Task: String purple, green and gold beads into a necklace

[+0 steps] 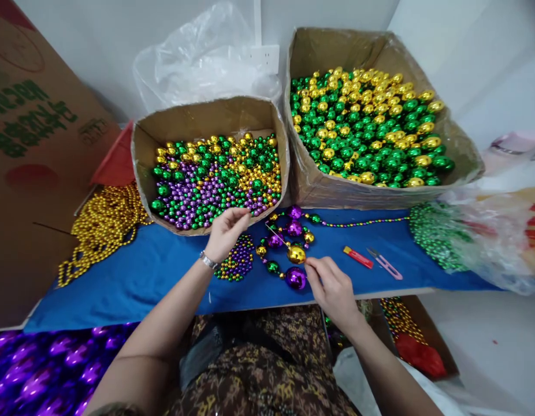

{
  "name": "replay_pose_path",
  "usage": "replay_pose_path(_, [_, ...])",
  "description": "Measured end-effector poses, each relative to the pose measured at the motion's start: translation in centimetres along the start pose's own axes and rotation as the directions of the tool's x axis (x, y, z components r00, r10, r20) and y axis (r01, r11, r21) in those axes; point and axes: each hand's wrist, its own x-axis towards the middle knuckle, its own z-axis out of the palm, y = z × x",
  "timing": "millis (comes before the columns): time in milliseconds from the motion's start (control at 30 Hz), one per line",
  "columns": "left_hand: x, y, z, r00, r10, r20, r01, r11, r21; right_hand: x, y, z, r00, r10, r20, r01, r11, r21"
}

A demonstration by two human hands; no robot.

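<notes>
My left hand [226, 231] is raised over the blue table [133, 277], fingertips pinched on a thin needle or thread [276, 234] that runs down to a large gold ball [296, 254]. My right hand [330, 286] pinches near that gold ball and a big purple ball [296, 278]. These balls belong to a strand of large purple, green and gold beads [289, 228] curled on the table, trailing right as a thin bead string [363, 222]. A small heap of mixed little beads [238, 261] lies under my left wrist.
Two open cardboard boxes stand behind: one with mixed small beads [215, 173], one with green and gold balls [367, 127]. Gold strands [103, 225] lie left, green strands [432, 231] right. A red cutter [357, 257] and pink snips [385, 264] lie right of my hand. Purple balls [42, 370] fill the lower left.
</notes>
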Motion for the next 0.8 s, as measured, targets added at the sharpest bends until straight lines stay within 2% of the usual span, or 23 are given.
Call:
replay_pose_path(67, [2.1,-0.5,-1.2,0.994,0.094,-0.05,-0.08,0.97,0.23,0.1,0.1,-0.2,1.0,0.004,-0.025,-0.005,1.0,-0.005])
replay_pose_path(133, [3.8,-0.9,-1.8,0.988,0.151,-0.023,-0.126,0.893,0.431,0.1,0.2,-0.4,0.999,0.017,-0.048,-0.018,1.0,-0.016])
replay_pose_path(200, [4.9,-1.2,-2.0,0.987,0.157,0.046,-0.154,0.799,0.581,0.2,0.2,-0.6,0.997,0.03,-0.064,-0.032,0.999,-0.031])
replay_pose_path(300, [5.8,-1.4,-1.8,0.985,0.103,0.139,-0.172,0.648,0.742,0.3,0.3,-1.0,0.996,0.027,-0.085,-0.031,0.998,-0.048])
replay_pose_path(400, [6.2,-1.5,-1.9,0.982,0.052,0.184,-0.183,0.528,0.829,0.2,0.7,-1.2,0.995,0.02,-0.098,-0.026,0.998,-0.059])
replay_pose_path(667, [6.5,-1.4,-3.5,0.96,-0.08,0.268,-0.233,0.3,0.925,0.2,1.3,-1.8,0.986,0.018,-0.166,-0.036,0.994,-0.106])
replay_pose_path(800, [6.1,-1.7,-3.3,0.948,-0.105,0.3,-0.266,0.254,0.93,0.5,1.2,-2.1,0.987,0.022,-0.162,-0.039,0.994,-0.103])
